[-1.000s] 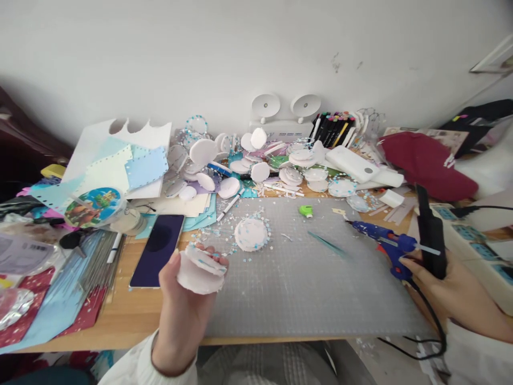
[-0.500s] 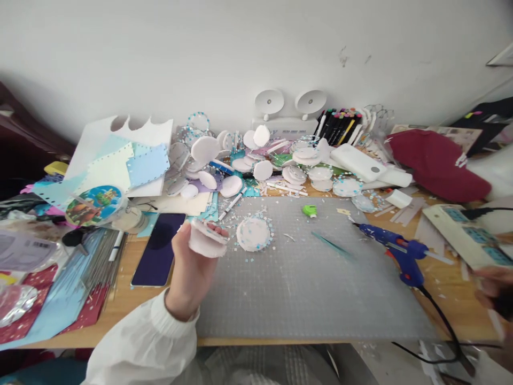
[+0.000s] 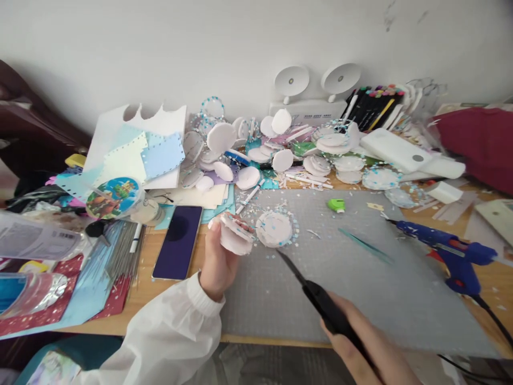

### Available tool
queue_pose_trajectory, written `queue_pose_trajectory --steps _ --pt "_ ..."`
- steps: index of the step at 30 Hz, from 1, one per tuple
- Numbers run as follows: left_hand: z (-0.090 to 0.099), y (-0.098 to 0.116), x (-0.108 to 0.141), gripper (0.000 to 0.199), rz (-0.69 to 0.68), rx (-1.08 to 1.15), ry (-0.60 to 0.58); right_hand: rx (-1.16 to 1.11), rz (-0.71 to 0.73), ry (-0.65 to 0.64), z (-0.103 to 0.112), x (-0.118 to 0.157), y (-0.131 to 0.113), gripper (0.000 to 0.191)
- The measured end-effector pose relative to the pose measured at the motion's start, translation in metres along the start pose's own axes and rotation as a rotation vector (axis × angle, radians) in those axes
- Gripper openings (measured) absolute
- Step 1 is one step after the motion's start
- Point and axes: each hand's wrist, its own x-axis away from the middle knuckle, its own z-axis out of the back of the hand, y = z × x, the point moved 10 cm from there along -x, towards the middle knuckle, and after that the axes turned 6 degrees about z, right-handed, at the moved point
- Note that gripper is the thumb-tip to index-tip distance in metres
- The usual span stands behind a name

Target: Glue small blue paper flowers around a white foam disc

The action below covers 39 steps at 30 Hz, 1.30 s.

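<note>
The left fingers (image 3: pixel 219 251) gripped 2 white discs (image 3: pixel 236 235); the right fingers (image 3: pixel 340 321) gripped a black knife (image 3: pixel 320 299) above the grey mat (image 3: pixel 280 305).

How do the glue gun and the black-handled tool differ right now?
The glue gun is blue with red parts; the black-handled tool is dark throughout. The gun lies unheld at the right edge of the mat, while the tool is in the right hand. The gun's grip is angled; the tool looks long and straight. Both tips point leftward.
</note>
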Motion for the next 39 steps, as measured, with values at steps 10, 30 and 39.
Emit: queue_pose_trajectory --steps 10,30,39 --pt "-0.007 -0.001 0.007 0.040 -0.033 -0.054 -0.075 0.041 0.216 -0.119 -0.029 -0.036 -0.035 0.052" --pt "-0.006 -0.004 0.008 0.041 -0.077 -0.097 -0.090 -0.093 0.153 -0.291 -0.020 -0.057 -0.028 0.048" --pt "-0.006 0.004 0.009 0.041 -0.173 -0.140 -0.081 -0.081 0.099 -0.323 -0.032 -0.063 -0.025 0.043"
